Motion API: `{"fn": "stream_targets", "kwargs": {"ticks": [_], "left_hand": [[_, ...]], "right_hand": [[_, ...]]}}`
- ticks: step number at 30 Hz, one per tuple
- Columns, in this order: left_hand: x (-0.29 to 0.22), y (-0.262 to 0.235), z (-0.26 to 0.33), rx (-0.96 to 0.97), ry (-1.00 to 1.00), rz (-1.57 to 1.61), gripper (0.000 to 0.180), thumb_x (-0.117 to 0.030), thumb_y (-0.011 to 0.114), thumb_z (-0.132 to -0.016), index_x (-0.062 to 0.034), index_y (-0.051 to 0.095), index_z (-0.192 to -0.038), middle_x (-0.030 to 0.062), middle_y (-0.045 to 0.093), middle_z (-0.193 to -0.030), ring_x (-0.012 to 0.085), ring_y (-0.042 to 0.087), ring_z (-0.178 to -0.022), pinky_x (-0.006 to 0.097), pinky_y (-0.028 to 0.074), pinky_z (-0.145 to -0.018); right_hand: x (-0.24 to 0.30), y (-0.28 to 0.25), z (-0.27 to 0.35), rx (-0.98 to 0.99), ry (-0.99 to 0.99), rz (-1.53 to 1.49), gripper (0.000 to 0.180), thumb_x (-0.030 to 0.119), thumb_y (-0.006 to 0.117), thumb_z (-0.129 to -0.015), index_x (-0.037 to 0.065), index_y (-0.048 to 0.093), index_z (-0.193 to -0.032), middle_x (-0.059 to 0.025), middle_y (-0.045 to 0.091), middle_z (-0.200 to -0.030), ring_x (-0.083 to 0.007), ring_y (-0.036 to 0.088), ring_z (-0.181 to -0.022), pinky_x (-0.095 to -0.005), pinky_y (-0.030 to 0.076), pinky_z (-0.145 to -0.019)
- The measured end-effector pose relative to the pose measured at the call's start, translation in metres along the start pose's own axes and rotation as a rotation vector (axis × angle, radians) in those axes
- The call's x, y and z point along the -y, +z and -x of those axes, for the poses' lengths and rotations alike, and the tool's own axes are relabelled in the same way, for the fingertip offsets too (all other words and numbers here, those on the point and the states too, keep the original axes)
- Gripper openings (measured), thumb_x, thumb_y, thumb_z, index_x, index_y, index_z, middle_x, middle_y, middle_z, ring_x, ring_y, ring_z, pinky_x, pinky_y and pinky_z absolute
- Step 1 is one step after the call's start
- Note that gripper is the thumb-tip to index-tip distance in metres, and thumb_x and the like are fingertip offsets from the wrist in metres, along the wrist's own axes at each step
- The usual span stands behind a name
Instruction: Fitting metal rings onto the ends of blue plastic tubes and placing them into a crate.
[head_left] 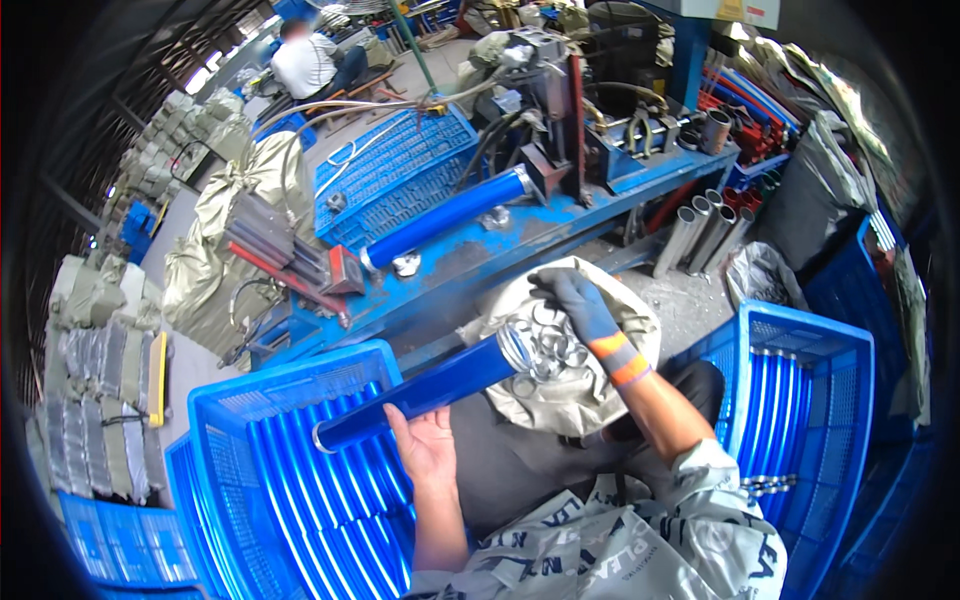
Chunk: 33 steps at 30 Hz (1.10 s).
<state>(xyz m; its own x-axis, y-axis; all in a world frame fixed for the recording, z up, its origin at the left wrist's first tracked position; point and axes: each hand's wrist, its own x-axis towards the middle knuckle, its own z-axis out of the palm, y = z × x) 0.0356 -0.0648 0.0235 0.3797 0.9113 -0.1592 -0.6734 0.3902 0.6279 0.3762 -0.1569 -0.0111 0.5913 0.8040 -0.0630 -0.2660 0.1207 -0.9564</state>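
Note:
A shiny blue metal tube (pixel 425 393) slants across my lap, with a silver ring (pixel 515 349) at its upper right end. My bare left hand (pixel 428 445) holds it from below near its lower left end, thumb and fingertips against the wall. My right hand (pixel 578 304), in a dark glove with an orange and grey cuff, is over an open pale sack (pixel 632 305) of loose metal rings (pixel 560 352). Its fingers are bent and close together; what they hold, if anything, is hidden. Another blue tube (pixel 450 217) lies between two end fixtures on the blue bench (pixel 440 282).
A blue crate (pixel 222 400) of blue tubes stands at my left, another crate (pixel 857 400) at my right. Bare metal pipes (pixel 685 235) stand beyond the sack. A blue mesh crate (pixel 390 150) lies behind the bench. Far back, a person (pixel 305 65) sits low.

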Motion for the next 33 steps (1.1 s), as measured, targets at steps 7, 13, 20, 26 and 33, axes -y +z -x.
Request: {"fn": "stream_targets", "kwargs": {"ticks": [7, 13, 20, 26, 33], "left_hand": [[-0.061, -0.025, -0.020, -0.117, 0.075, 0.150, 0.054, -0.046, 0.070, -0.113, -0.0006, 0.066, -0.142, 0.0214, 0.072, -0.146, 0.0377, 0.068, -0.138, 0.055, 0.055, -0.121], [-0.049, -0.051, -0.045, -0.237, 0.082, 0.051, 0.045, -0.043, 0.070, -0.117, -0.0037, 0.069, -0.140, 0.0155, 0.075, -0.142, 0.0293, 0.071, -0.133, 0.047, 0.058, -0.113], [-0.053, -0.064, -0.086, -0.177, 0.061, -0.073, 0.043, -0.040, 0.071, -0.118, -0.0084, 0.067, -0.145, 0.0132, 0.073, -0.146, 0.0308, 0.069, -0.138, 0.052, 0.055, -0.120], [0.062, 0.073, -0.244, -0.013, -0.096, -0.071, 0.096, -0.026, 0.089, -0.107, -0.0074, 0.024, -0.176, 0.0172, 0.054, -0.169, 0.0433, 0.059, -0.150, 0.061, 0.060, -0.114], [0.071, 0.144, -0.293, 0.184, -0.161, -0.015, 0.060, -0.053, 0.083, -0.107, -0.0089, 0.067, -0.143, 0.0110, 0.075, -0.138, 0.0271, 0.074, -0.123, 0.044, 0.064, -0.101]], "right_hand": [[0.002, 0.117, -0.199, -0.130, -0.757, 1.186, 0.074, 0.038, 0.088, -0.096, 0.011, 0.062, -0.160, -0.0194, 0.065, -0.157, -0.0398, 0.060, -0.148, -0.0510, 0.048, -0.123], [-0.017, 0.084, -0.297, -0.352, -0.866, 1.706, 0.063, 0.022, 0.079, -0.090, 0.017, 0.065, -0.151, -0.0148, 0.064, -0.155, -0.0398, 0.056, -0.150, -0.0695, 0.038, -0.127], [0.139, 0.138, -0.184, 0.141, -0.932, 0.889, 0.068, 0.026, 0.089, -0.082, 0.004, 0.072, -0.144, -0.0193, 0.080, -0.112, -0.0387, 0.082, -0.100, -0.0459, 0.066, -0.092], [0.197, -0.014, -0.030, -0.022, -0.703, -0.202, 0.076, 0.031, 0.074, -0.097, -0.007, 0.054, -0.160, -0.0183, 0.075, -0.118, -0.0276, 0.075, -0.097, -0.0396, 0.063, -0.083], [0.133, -0.131, 0.132, -0.380, -0.513, -0.206, 0.103, 0.065, 0.076, -0.095, -0.004, 0.049, -0.167, -0.0137, 0.070, -0.099, -0.0222, 0.069, -0.086, -0.0353, 0.056, -0.073]]}}
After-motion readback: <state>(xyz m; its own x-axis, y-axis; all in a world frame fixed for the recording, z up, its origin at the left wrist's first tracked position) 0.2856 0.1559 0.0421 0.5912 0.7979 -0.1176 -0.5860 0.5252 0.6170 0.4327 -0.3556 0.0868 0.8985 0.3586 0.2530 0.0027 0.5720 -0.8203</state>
